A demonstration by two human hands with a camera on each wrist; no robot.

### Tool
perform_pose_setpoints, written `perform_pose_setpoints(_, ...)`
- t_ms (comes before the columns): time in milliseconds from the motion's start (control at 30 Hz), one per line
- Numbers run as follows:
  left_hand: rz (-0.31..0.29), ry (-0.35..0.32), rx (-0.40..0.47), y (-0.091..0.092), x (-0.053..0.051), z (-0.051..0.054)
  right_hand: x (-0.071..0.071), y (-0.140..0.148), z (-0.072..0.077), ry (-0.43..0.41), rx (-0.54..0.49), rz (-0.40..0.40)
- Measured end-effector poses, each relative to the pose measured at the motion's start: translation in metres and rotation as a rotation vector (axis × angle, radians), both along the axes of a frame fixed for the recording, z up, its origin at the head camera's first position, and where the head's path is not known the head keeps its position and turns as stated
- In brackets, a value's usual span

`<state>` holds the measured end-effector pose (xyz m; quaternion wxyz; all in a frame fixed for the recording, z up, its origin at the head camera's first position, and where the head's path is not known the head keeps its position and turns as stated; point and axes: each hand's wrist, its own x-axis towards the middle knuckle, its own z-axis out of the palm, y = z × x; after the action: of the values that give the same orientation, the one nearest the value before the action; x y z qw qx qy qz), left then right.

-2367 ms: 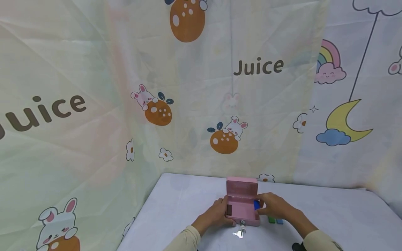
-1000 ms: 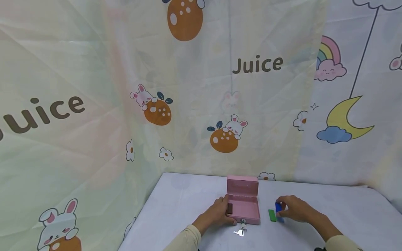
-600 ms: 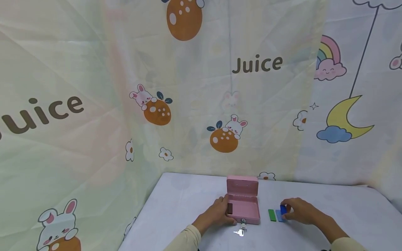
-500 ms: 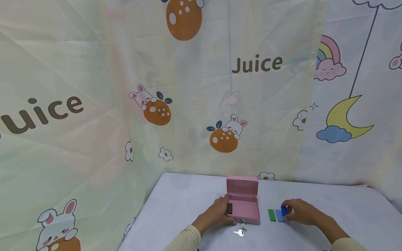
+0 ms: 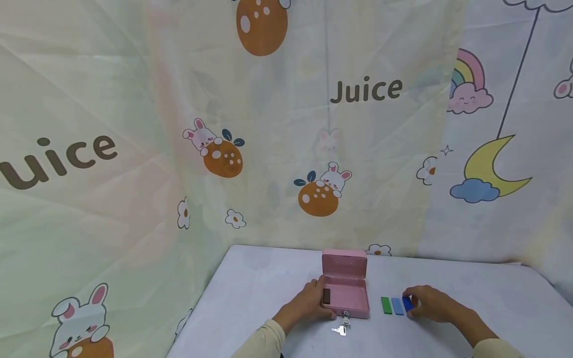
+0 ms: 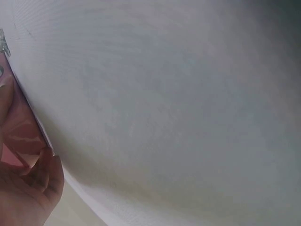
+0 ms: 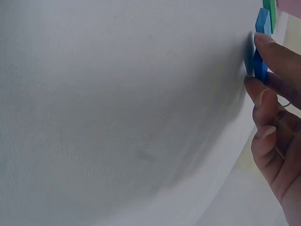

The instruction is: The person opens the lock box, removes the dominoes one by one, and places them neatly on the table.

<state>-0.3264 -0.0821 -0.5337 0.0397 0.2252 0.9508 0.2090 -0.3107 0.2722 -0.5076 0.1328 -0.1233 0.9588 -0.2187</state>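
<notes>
A pink metal cash box (image 5: 353, 294) stands on the table with its lid raised. My left hand (image 5: 307, 301) holds its left side, thumb at the front corner; in the left wrist view, fingers of that hand (image 6: 30, 188) curl at the box edge (image 6: 23, 129). To the right of the box, my right hand (image 5: 430, 303) pinches a dark blue block (image 5: 408, 304) between thumb and fingertips, low at the table. Beside it lie a light blue block (image 5: 397, 306) and a green block (image 5: 386, 306) in a row. One dark brown block (image 5: 327, 296) is inside the box at the left.
Keys (image 5: 341, 330) hang from the lock at the front of the box and lie on the white table (image 5: 264, 278). Behind the table hangs a printed cloth (image 5: 268, 214) with rabbits and oranges.
My right hand has taken the dark blue block from the box's right side, moved right past the green and light blue blocks, and lowered it beside them. The left hand stays at the box.
</notes>
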Motion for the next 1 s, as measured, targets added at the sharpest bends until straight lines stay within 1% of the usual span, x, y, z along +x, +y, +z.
perform_pose_setpoints(367,0.002,0.0,-0.02,0.0005,0.0002,-0.0007,0.0011,-0.001,-0.0008,-0.018,0.01,-0.005)
perform_pose_setpoints(500,-0.005,0.007,-0.013,0.0005,-0.0004,-0.0012,0.0004,-0.0002,-0.0029,-0.015,0.017,0.002)
perform_pose_setpoints(767,-0.011,0.01,-0.006,0.0006,0.0015,0.0027,0.0007,0.0008,-0.005,-0.002,0.013,-0.003)
perform_pose_setpoints(1000,-0.005,0.002,-0.006,0.0005,0.0038,0.0035,0.0009,-0.0009,0.0,-0.007,0.004,-0.005)
